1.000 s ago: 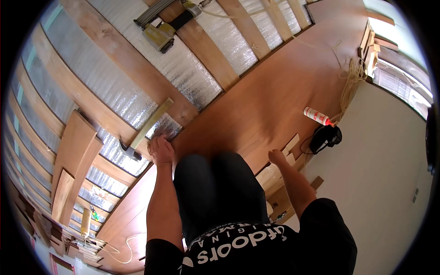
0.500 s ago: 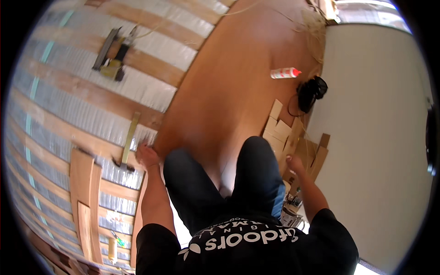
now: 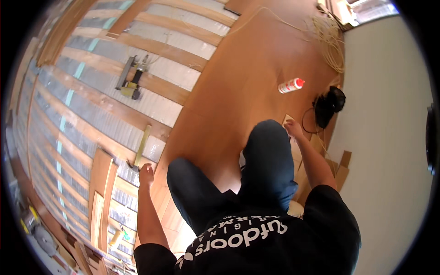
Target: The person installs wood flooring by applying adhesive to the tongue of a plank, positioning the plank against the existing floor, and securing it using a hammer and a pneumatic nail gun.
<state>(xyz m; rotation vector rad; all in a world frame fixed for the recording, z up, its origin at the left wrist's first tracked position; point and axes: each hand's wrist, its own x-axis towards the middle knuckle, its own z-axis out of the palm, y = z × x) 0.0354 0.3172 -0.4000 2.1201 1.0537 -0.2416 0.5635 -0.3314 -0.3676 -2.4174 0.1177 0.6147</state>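
Observation:
My left hand (image 3: 146, 175) hangs near a hammer (image 3: 143, 145) with a pale yellow-green handle, lying across battens over silver insulation, its fingers loosely bent and apart, holding nothing. My right hand (image 3: 294, 129) is beside my right knee, near pale flat pieces (image 3: 343, 167) along the wall side; its fingers are curled and partly hidden, and I cannot make out what they hold. My knees are bent over the laid brown flooring (image 3: 233, 78). A white bottle with a red cap (image 3: 289, 85) lies on the flooring ahead of my right hand.
A nail gun (image 3: 134, 82) lies on the battens at upper left. Loose planks (image 3: 98, 178) are at left, a power saw (image 3: 42, 233) at lower left edge. A black object (image 3: 327, 107) and coiled hose (image 3: 327, 48) lie beside the white wall (image 3: 382, 101).
The view has swung round. My legs have spread and the right knee is farther forward. My left hand has lifted back from the flooring edge; my right hand has moved forward beside the knee.

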